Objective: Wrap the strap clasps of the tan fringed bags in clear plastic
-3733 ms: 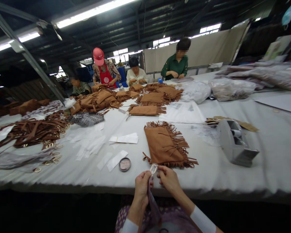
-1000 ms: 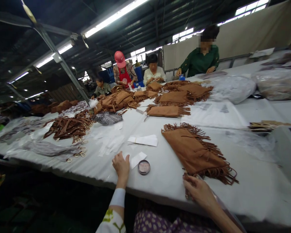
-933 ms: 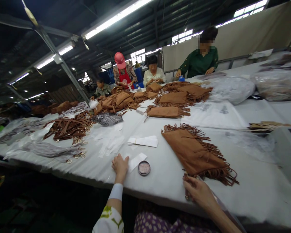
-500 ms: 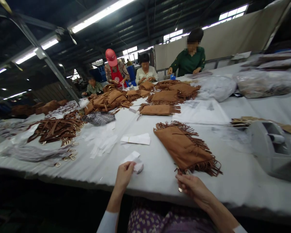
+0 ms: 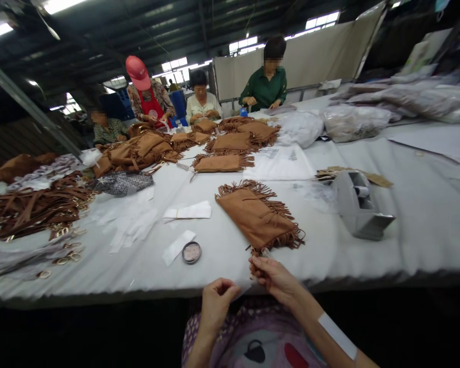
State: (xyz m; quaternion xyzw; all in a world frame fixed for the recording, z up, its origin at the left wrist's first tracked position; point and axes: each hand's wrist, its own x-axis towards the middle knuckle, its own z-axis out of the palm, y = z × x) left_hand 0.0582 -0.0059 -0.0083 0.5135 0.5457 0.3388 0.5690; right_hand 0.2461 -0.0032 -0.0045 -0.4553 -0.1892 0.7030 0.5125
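A brown fringed bag (image 5: 255,214) lies flat and slanted on the white-covered table. My right hand (image 5: 274,276) pinches the small strap and metal ring at the bag's near corner. My left hand (image 5: 217,301) is at the table's front edge, left of the right hand, thumb and fingertips pressed together on something thin and whitish that I cannot make out. Beyond the left hand sits a small round tin (image 5: 191,252), beside a white paper strip (image 5: 179,247). A banded stack of white strips (image 5: 187,210) lies farther back.
Loose white strips (image 5: 132,220) and brown straps (image 5: 42,204) spread at the left. A grey tape dispenser (image 5: 358,204) stands right. More fringed bags (image 5: 218,163) and plastic-wrapped goods (image 5: 356,121) lie farther back. Several people work across the table, one in a green top (image 5: 266,84).
My left hand has left the round tin and come to the table's front edge, closer to my right hand. The view has turned right. My right hand still holds the bag's corner.
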